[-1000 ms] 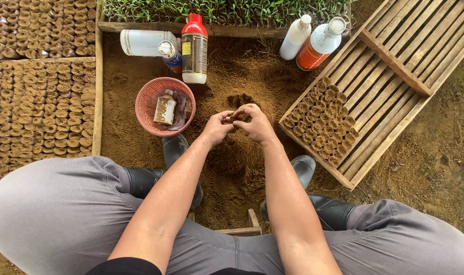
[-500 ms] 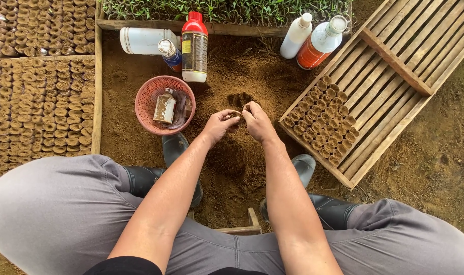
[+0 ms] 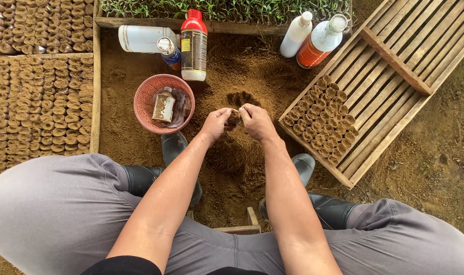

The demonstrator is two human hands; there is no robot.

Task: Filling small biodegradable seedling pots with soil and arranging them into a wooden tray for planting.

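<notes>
Together, left hand (image 3: 215, 124) and right hand (image 3: 256, 122) pinch a small soil plug (image 3: 234, 116), forearms converging.

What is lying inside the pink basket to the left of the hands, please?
Inside the pink basket a small tin bottle lies on dark crumpled plastic wrapping. Anything beneath the wrapping is covered.

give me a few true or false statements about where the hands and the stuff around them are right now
1. Both hands hold one small soil plug between them. True.
2. The pink basket is empty. False: a small bottle lies in it.
3. The left hand and right hand are over the loose soil pile. True.
4. The slatted wooden tray is full of plugs. False: only its near corner is filled.
5. The red-capped bottle lies on its side. False: it stands upright.
</notes>
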